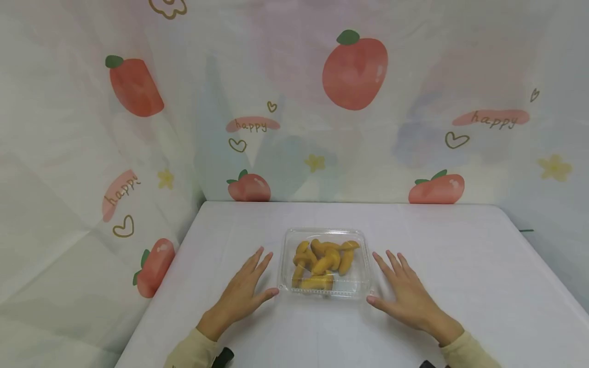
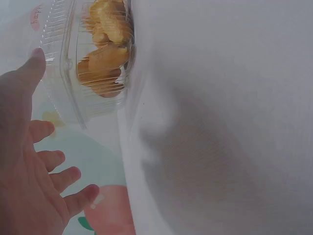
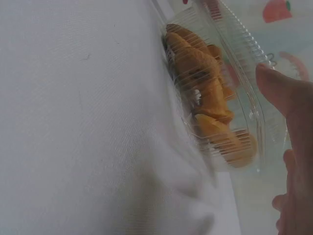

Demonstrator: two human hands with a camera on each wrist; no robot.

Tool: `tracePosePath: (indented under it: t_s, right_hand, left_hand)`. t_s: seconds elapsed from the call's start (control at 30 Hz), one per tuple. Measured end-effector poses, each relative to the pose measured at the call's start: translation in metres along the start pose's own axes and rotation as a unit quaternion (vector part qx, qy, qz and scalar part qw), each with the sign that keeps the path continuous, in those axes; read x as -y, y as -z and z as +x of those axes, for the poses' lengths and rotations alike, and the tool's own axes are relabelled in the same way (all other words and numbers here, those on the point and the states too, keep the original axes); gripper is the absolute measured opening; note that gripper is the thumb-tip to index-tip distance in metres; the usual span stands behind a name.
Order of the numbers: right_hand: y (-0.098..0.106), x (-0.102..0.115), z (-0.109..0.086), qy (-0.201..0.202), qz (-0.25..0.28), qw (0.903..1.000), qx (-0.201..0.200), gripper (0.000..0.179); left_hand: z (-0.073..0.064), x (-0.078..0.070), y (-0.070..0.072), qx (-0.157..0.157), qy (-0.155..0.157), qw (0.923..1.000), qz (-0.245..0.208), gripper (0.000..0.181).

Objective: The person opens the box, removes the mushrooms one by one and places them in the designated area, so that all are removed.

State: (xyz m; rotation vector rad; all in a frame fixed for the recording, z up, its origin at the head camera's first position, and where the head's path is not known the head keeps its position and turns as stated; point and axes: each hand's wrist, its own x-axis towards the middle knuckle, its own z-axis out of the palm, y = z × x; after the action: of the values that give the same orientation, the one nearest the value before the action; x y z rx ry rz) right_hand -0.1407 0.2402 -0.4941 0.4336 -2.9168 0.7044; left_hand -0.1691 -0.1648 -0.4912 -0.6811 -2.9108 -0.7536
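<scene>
A clear plastic clamshell box (image 1: 356,286) with a ribbed front rests on the white table, its lid down. Inside lie several yellow-brown mushrooms (image 1: 325,263), seen through the plastic in all three views. To the box's left is my left hand (image 1: 241,291), fingers spread and holding nothing. My right hand (image 1: 407,296) mirrors it on the other side, fingers also spread, thumb near the front right corner. Whether either thumb touches the rim is hard to tell. In the left wrist view, the box (image 2: 68,63) stands beyond the thumb.
The white tabletop (image 1: 317,327) spreads around the box, with its back edge against a printed cloth wall (image 1: 294,76). Another cloth wall (image 1: 69,204) runs along the left side. Dark objects (image 1: 223,358) show by the sleeves at the bottom edge.
</scene>
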Motion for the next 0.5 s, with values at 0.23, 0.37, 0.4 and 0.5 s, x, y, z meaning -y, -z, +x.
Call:
tracePosePath:
  t_s: [0.23,0.37,0.4,0.5]
  right_hand:
    - [-0.005,0.003,-0.003,0.007,0.031,0.9994,0.016,0.099]
    - [-0.008,0.004,-0.003,0.014,0.051,0.9985,0.018,0.099]
    - [-0.009,0.005,-0.003,0.015,0.056,0.9982,0.017,0.099]
    - [-0.012,0.006,-0.003,0.018,0.073,0.9971,0.011,0.097]
  left_hand:
    - [0.001,0.001,-0.008,-0.003,0.011,0.9970,-0.077,0.089]
    - [0.002,0.001,-0.013,0.000,0.009,0.9940,-0.109,0.088]
    - [0.003,0.000,-0.014,0.003,0.010,0.9933,-0.115,0.088]
    - [0.003,0.000,-0.017,0.016,0.017,0.9912,-0.130,0.088]
